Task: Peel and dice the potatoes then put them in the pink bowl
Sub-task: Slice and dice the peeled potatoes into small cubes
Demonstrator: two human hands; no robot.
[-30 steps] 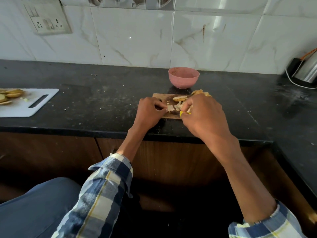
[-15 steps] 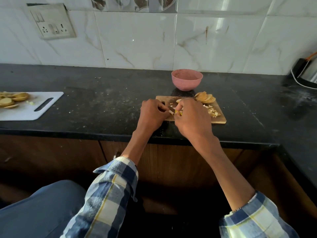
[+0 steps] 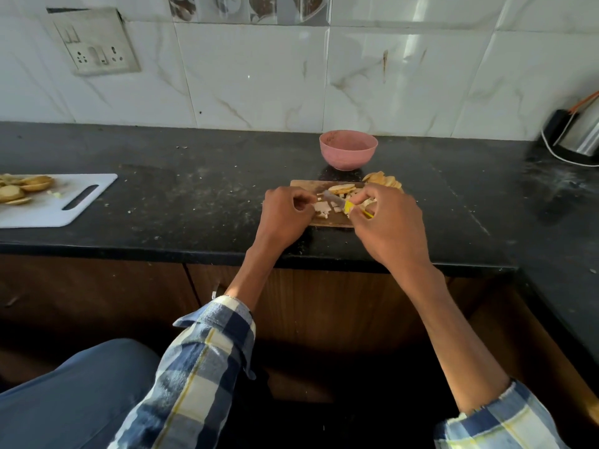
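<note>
on a black counter near its front edge, potato pieces (image 3: 324, 207) are pinched on the wooden board (image 3: 327, 222) by the left hand (image 3: 285, 215), the knife (image 3: 340, 202) gripped by the right hand (image 3: 389, 222), blade pointing left toward them.

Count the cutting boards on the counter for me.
2. A wooden board sits under both hands in front of the pink bowl; a white board with a handle slot lies far left, partly cut off.

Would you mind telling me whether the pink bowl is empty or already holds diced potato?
Empty as far as visible: the pink bowl stands upright, showing only bare pink inner wall.
</note>
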